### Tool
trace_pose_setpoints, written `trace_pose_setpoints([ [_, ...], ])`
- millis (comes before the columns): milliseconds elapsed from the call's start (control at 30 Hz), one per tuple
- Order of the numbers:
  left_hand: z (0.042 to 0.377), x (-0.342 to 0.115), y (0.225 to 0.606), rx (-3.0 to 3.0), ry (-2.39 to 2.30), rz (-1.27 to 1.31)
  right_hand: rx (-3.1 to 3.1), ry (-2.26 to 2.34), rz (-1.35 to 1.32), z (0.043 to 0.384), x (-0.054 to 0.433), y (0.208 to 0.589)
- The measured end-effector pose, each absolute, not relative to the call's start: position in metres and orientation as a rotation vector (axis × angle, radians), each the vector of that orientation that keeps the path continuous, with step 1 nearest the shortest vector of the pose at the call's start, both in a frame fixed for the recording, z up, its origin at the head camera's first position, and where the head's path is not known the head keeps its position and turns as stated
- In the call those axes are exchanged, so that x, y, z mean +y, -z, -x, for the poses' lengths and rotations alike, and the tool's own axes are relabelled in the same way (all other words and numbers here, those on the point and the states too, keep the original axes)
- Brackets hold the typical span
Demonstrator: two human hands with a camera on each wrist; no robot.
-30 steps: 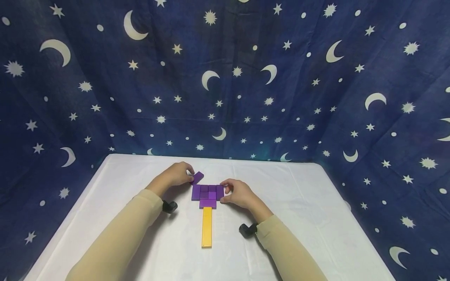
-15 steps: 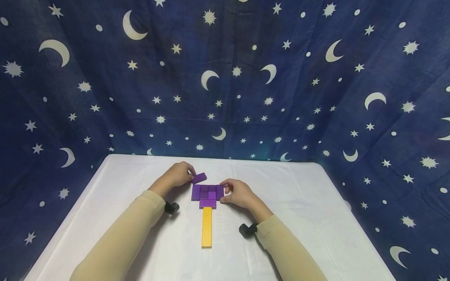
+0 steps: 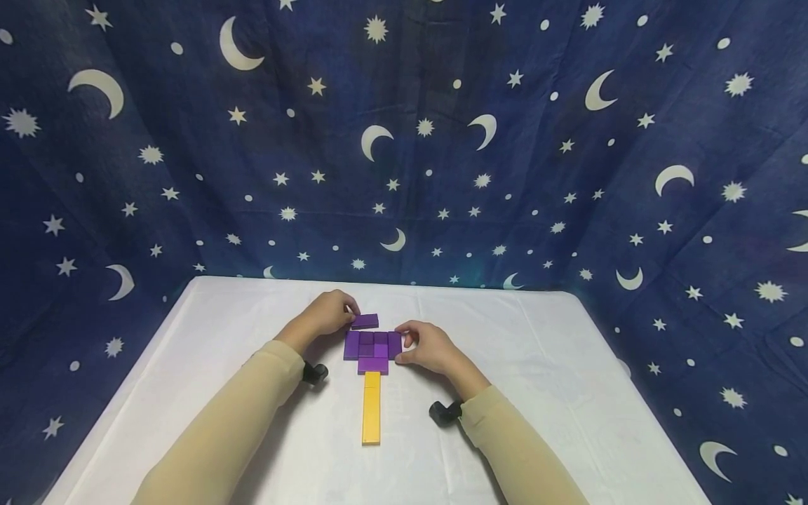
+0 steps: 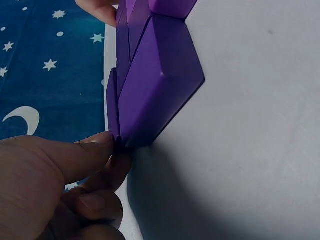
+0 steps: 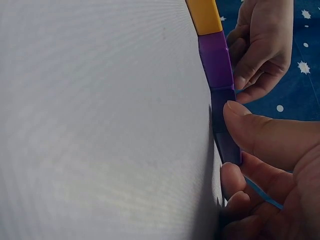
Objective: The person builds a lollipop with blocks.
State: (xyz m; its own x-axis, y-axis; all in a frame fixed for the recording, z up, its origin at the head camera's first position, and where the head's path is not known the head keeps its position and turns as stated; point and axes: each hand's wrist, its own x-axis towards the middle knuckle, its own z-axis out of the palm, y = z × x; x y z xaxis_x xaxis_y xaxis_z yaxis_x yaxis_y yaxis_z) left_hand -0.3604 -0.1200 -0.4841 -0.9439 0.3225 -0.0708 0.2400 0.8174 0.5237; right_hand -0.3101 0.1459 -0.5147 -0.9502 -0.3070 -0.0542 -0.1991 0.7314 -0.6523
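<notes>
In the head view my left hand (image 3: 327, 312) pinches one end of a loose purple block (image 3: 365, 321) between thumb and fingers. That block lies just behind a cluster of purple blocks (image 3: 374, 365) joined edge to edge. At the cluster's right side, my right hand (image 3: 431, 346) holds the outer purple block (image 3: 394, 345) by its two ends. The left wrist view shows my left thumb and finger on the loose purple block (image 4: 112, 102), beside a bigger-looking purple block (image 4: 150, 85). My right thumb presses the dark purple block (image 5: 222, 112) in the right wrist view.
A long yellow strip of blocks (image 3: 371, 414) runs from the cluster toward the front. Everything lies on a white cloth-covered table (image 3: 536, 393). A blue curtain (image 3: 429, 161) with moons and stars stands behind and at both sides.
My left hand has moved right and turned the loose purple block from a slant to nearly parallel with the cluster's back edge. The right hand stays where it was.
</notes>
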Motion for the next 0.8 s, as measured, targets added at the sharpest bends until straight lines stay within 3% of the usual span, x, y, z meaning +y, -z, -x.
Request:
trace_pose_setpoints([
  [800, 0.36, -0.109, 0.487, 2.827, -0.808, -0.491, 2.773, 1.014, 0.415, 0.31, 0.147, 0.515],
])
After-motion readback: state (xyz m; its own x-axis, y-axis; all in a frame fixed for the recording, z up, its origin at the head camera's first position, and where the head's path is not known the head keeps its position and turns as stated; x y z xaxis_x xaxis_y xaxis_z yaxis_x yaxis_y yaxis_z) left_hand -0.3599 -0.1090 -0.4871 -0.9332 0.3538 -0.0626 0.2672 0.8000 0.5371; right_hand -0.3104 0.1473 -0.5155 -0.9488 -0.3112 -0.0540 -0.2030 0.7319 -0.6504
